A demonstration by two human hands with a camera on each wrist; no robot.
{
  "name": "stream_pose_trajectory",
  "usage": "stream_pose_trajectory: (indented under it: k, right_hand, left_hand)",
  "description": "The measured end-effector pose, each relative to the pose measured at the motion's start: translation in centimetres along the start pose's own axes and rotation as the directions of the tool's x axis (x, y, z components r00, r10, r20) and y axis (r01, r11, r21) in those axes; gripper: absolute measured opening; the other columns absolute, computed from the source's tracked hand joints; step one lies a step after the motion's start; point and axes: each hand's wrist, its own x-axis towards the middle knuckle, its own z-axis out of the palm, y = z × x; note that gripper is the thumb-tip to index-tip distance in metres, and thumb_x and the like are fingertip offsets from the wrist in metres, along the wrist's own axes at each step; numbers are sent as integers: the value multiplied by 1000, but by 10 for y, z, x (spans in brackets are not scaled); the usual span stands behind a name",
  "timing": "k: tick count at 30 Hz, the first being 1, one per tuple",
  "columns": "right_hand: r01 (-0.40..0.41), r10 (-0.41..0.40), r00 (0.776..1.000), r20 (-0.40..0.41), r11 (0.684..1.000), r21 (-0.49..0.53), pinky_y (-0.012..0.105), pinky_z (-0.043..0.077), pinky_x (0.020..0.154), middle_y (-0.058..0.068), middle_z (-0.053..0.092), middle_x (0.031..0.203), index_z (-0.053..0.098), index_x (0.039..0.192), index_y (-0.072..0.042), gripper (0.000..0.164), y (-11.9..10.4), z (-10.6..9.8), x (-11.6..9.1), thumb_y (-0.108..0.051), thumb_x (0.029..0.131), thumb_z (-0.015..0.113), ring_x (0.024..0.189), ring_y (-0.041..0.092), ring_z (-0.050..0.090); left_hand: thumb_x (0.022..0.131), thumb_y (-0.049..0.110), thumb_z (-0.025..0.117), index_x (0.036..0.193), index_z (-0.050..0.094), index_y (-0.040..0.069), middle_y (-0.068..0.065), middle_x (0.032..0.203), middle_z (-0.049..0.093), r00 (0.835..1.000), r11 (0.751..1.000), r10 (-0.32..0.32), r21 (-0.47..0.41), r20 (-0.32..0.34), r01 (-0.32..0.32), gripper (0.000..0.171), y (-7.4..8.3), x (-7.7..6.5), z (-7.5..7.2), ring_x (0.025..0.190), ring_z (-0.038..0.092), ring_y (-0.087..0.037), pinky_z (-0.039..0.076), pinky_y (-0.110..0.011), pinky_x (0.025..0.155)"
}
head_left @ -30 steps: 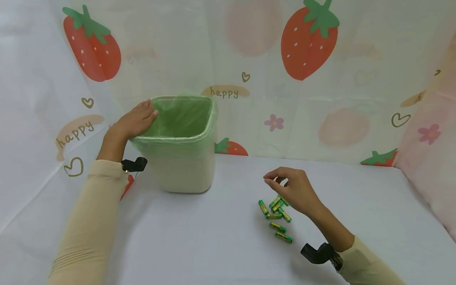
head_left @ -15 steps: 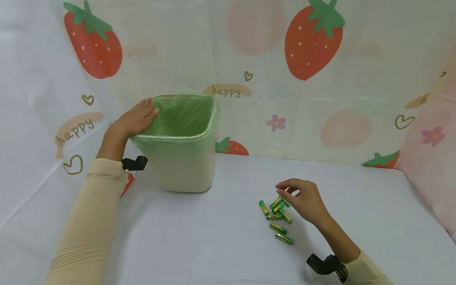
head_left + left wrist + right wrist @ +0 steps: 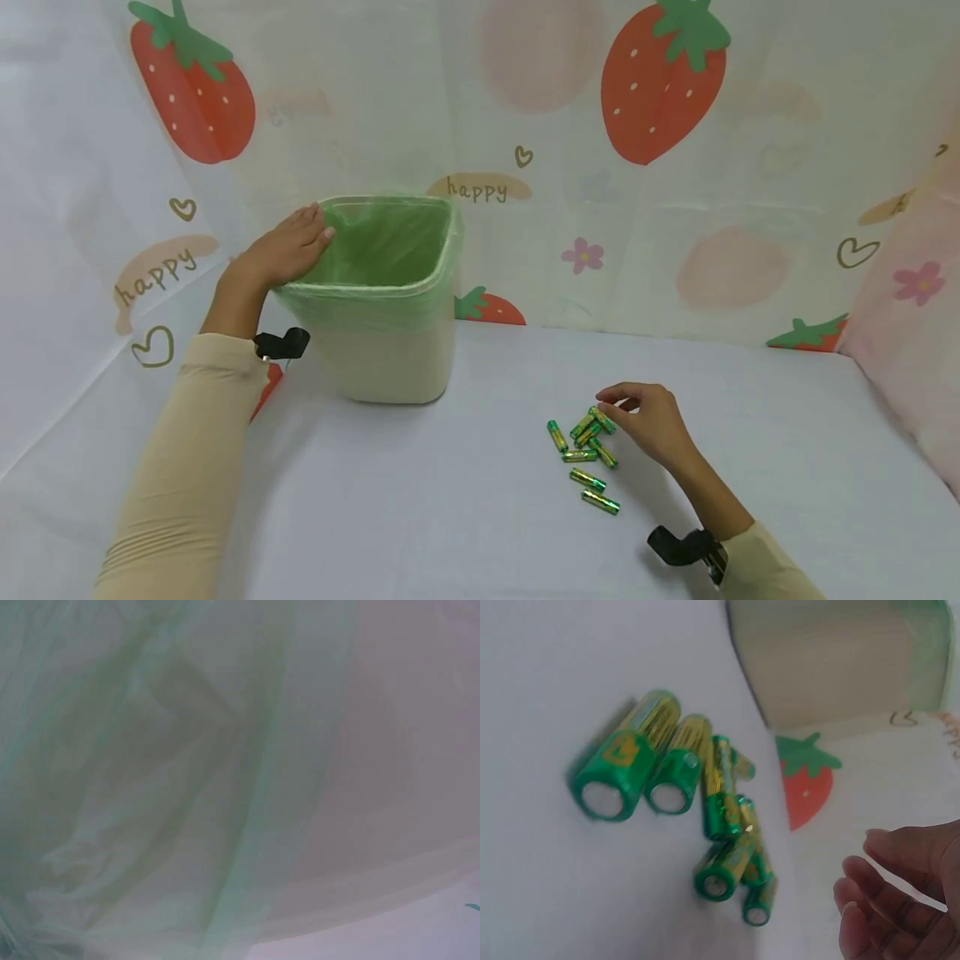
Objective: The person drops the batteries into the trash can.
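A cream trash bin (image 3: 378, 354) with a green plastic liner (image 3: 390, 242) stands at the left in the head view. My left hand (image 3: 281, 250) rests on its left rim, fingers extended. Liner folds and the bin's side fill the left wrist view, where the hand itself is out of sight. Several green and gold batteries (image 3: 587, 479) lie loosely grouped right of centre. My right hand (image 3: 648, 421) hovers at the pile's far right edge, thumb and fingers bent toward each other. In the right wrist view a gap separates that hand (image 3: 907, 892) from the batteries (image 3: 724, 787).
A white cloth (image 3: 450, 508) covers the table. Behind it hangs a backdrop (image 3: 555, 200) printed with strawberries, hearts and flowers. A pinkish side panel (image 3: 911, 350) borders the right. Black cameras are strapped to both wrists.
My right hand has moved right and down from above the pile to its far right edge. The left hand keeps its place on the rim, and the batteries look unmoved.
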Motion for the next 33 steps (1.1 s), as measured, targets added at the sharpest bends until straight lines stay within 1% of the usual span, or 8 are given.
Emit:
stream_pose_trajectory:
  k: [5, 11, 16, 27, 33]
  right_hand:
    - [-31, 31, 999, 9, 999, -12, 28, 52, 61, 8, 75, 96, 79, 104, -4, 14, 12, 3, 2, -9, 91, 76, 83, 24, 68]
    - [-85, 86, 996, 40, 996, -29, 29, 52, 61, 9, 74, 94, 78, 104, -3, 16, 26, 8, 5, -9, 90, 77, 78, 20, 68]
    - [-99, 101, 993, 67, 995, -31, 28, 53, 63, 9, 74, 92, 78, 102, -1, 15, 35, 12, 7, -9, 90, 77, 78, 20, 68]
    - [-123, 126, 988, 84, 992, -37, 30, 51, 63, 6, 73, 87, 78, 100, -2, 15, 39, 15, 10, -12, 89, 79, 77, 19, 67]
    - [-128, 132, 986, 98, 991, -50, 32, 50, 66, 4, 71, 83, 78, 100, -2, 16, 37, 15, 9, -11, 88, 80, 78, 19, 67]
  left_hand:
    - [113, 36, 18, 156, 1, -14, -30, 165, -7, 1000, 1000, 3, 10, 6, -3, 68, 2, 0, -2, 153, -9, -44, 0, -54, 125]
    - [113, 37, 17, 156, 0, -13, -29, 165, -7, 1000, 1000, -9, 9, 8, 9, 68, 4, -1, -2, 153, -10, -43, -1, -54, 125]
    - [113, 36, 18, 156, -1, -13, -29, 165, -7, 1000, 1000, -19, 7, 12, 19, 68, 5, -2, -2, 153, -9, -44, 0, -54, 125]
    - [113, 35, 19, 155, 0, -14, -30, 165, -7, 1000, 1000, -20, 3, 12, 20, 67, 5, -5, -3, 153, -9, -44, 0, -54, 125]
    - [113, 36, 18, 156, 0, -13, -30, 165, -7, 1000, 1000, -12, 8, 13, 12, 68, 4, -3, -3, 153, -9, -44, 0, -54, 125]
